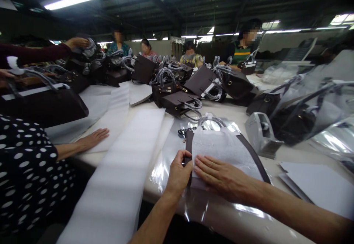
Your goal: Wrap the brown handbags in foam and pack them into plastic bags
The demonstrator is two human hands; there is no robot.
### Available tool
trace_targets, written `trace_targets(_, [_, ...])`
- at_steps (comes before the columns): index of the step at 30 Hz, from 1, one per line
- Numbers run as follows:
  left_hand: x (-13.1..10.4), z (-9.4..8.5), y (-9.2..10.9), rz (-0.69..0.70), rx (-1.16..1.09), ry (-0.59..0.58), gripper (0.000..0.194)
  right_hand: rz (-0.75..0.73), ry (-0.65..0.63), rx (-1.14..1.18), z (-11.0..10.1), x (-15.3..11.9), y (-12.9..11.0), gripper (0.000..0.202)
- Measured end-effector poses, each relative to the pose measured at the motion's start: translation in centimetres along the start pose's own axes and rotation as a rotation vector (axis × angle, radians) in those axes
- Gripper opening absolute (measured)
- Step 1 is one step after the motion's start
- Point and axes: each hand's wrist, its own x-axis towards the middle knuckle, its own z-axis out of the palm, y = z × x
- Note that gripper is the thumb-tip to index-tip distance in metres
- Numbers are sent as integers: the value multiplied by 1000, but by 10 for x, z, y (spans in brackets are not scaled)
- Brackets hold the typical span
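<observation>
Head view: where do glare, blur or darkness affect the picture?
Head view: upper-left tube light washed out against a dim ceiling; clear plastic sheet glaring around the dark brown handbag; far-right handbags smeared; left hand and right hand fairly clear.

Your left hand (178,174) and right hand (221,177): both bare. Your fingers (208,167): slim, rounded at the tips. Your left forearm (156,218) and right forearm (293,201): bare too, lean, narrowing toward the wrists. Upper arms and clothing: outside your camera's view; finer skin detail blurred.
</observation>
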Motion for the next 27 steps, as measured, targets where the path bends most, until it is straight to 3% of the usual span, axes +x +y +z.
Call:
trace_targets(2, [-5,-1,2,83,43,85,17,-4,-1,4,-2,1,0,48])
trace_targets(4, [-11,-5,2,309,172,150,25,-4,17,9,-3,2,-1,46])
trace_targets(7, [-19,-12,-8,743,438,48,36,13,54,6,-1,4,-4,45])
trace_targets(9, [-20,-17,-18,912,559,-19,38,21,82,-2,1,2,-5,46])
trace_targets(11, [-18,-20,-26,1019,647,-8,35,36,154,-15,0,-6,-7,46])
trace_targets(15, [-12,-23,-28,1128,713,-39,28,275,473,-19,-10,-36,-8,59])
trace_targets(17, [-10,-22,-24,1137,704,-51,25,395,560,-40,-15,-48,-10,64])
trace_targets(22, [-10,-19,-18,1111,675,-38,21,391,478,-90,-9,-44,-15,43])
trace_targets(27, [-7,-18,-19,1092,692,-42,24,349,531,-47,-2,-34,-16,25])
